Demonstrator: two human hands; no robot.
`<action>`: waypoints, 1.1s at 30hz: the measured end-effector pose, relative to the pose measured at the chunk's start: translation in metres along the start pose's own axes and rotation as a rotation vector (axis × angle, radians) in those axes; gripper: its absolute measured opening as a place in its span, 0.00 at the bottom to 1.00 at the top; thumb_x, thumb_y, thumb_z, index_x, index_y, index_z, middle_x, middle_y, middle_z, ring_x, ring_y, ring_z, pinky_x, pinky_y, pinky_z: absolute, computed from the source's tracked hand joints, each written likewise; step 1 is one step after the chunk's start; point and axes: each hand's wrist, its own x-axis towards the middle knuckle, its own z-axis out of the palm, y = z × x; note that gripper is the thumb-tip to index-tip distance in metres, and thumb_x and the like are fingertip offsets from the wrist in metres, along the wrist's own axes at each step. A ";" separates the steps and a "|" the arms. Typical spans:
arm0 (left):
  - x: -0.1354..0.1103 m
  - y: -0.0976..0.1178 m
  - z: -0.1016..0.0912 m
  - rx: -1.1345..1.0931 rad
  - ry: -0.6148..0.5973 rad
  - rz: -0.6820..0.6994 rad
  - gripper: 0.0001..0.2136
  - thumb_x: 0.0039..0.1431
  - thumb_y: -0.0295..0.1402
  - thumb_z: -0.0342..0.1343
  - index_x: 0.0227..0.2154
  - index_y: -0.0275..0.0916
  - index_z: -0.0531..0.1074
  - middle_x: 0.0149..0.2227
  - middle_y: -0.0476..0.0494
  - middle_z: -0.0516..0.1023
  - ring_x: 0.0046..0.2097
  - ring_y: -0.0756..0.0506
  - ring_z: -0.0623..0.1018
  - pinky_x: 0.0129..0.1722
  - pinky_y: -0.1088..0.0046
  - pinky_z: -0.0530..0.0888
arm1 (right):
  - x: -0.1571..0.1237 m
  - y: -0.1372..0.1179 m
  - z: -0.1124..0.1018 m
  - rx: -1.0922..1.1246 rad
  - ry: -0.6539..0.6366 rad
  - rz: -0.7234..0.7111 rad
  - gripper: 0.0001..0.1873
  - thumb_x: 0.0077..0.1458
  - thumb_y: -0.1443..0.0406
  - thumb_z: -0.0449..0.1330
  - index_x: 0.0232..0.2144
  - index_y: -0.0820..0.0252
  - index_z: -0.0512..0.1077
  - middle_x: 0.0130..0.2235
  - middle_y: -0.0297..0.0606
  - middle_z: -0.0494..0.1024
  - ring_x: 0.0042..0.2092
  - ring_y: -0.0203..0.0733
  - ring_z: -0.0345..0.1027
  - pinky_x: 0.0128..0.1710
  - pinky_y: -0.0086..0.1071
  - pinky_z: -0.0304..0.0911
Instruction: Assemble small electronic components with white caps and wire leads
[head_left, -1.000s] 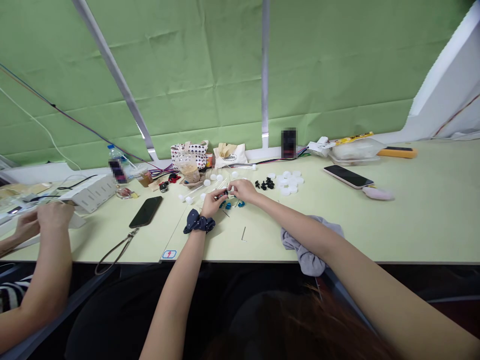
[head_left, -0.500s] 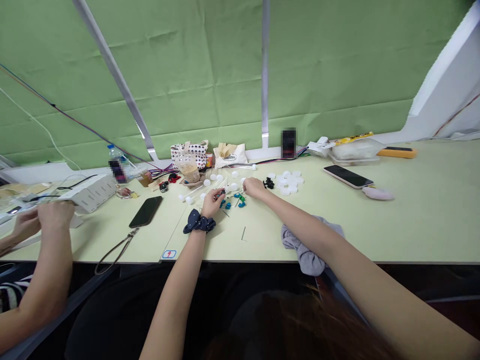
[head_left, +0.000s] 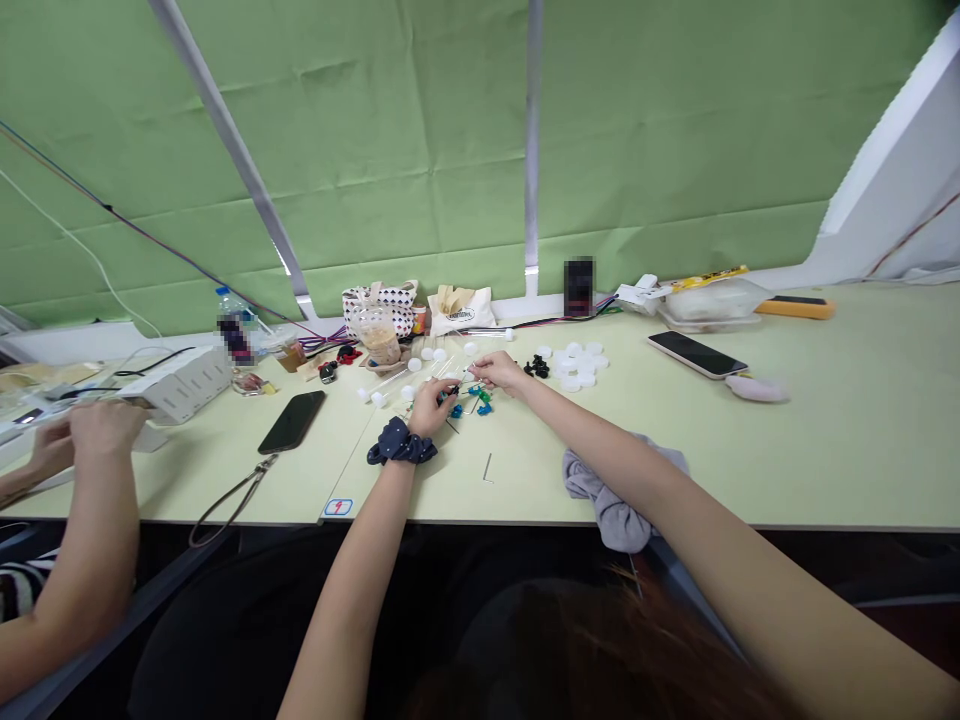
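My left hand (head_left: 430, 406), a dark dotted scrunchie (head_left: 401, 443) round its wrist, is closed on a small black part (head_left: 448, 392). My right hand (head_left: 498, 371) pinches just right of it, over the loose pieces; whatever lies between those fingertips is too small to name. Beneath and between the hands lie several small blue and green parts (head_left: 482, 400). White-capped clear tubes (head_left: 388, 385) are spread behind my left hand. To the right of my right hand are a heap of small black parts (head_left: 536, 366) and a pile of white round caps (head_left: 579, 365).
A hex key (head_left: 488, 467) lies near the front edge. Phones lie to the left (head_left: 292, 422) and right (head_left: 696, 355). A drink cup (head_left: 380, 340) stands behind the tubes. A grey cloth (head_left: 626, 500) hangs over the edge under my right forearm. Another person's hands (head_left: 105, 428) work at far left.
My right hand has drawn back slightly to the left, toward my left hand, its fingertips now showing in a pinch. My left hand has shifted a little to the right and turned.
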 end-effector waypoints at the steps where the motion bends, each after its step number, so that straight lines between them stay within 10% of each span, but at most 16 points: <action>1: 0.000 0.002 0.000 0.007 -0.017 0.020 0.14 0.56 0.31 0.51 0.45 0.41 0.72 0.35 0.43 0.73 0.40 0.44 0.70 0.44 0.65 0.67 | 0.000 0.000 0.002 0.048 -0.009 0.008 0.15 0.46 0.59 0.65 0.27 0.68 0.72 0.22 0.36 0.72 0.19 0.26 0.54 0.16 0.21 0.51; 12: -0.002 0.005 0.004 0.088 -0.056 -0.027 0.14 0.57 0.32 0.49 0.44 0.39 0.74 0.38 0.40 0.75 0.41 0.42 0.69 0.45 0.63 0.65 | 0.003 -0.007 0.001 -0.380 0.224 -0.165 0.09 0.54 0.65 0.56 0.32 0.66 0.73 0.29 0.38 0.76 0.25 0.31 0.64 0.27 0.24 0.60; 19: -0.013 0.073 -0.004 0.424 -0.165 -0.057 0.14 0.59 0.38 0.49 0.43 0.40 0.73 0.48 0.35 0.69 0.51 0.36 0.65 0.47 0.55 0.64 | 0.009 -0.026 0.016 -0.889 0.037 -0.341 0.06 0.53 0.67 0.58 0.30 0.64 0.74 0.32 0.40 0.77 0.34 0.36 0.69 0.34 0.25 0.59; 25: -0.072 0.156 0.010 0.393 -0.391 0.063 0.23 0.59 0.45 0.47 0.55 0.42 0.62 0.60 0.33 0.59 0.60 0.32 0.57 0.53 0.48 0.61 | 0.007 -0.042 0.040 -1.180 -0.185 -0.467 0.09 0.56 0.66 0.55 0.34 0.64 0.75 0.37 0.46 0.77 0.39 0.43 0.70 0.35 0.28 0.58; 33: -0.117 0.142 0.000 0.307 -0.412 -0.036 0.23 0.65 0.38 0.31 0.63 0.44 0.47 0.64 0.40 0.51 0.65 0.41 0.50 0.60 0.49 0.53 | 0.011 -0.029 0.068 -1.243 -0.306 -0.492 0.08 0.54 0.65 0.57 0.31 0.64 0.75 0.35 0.46 0.77 0.37 0.43 0.71 0.33 0.27 0.58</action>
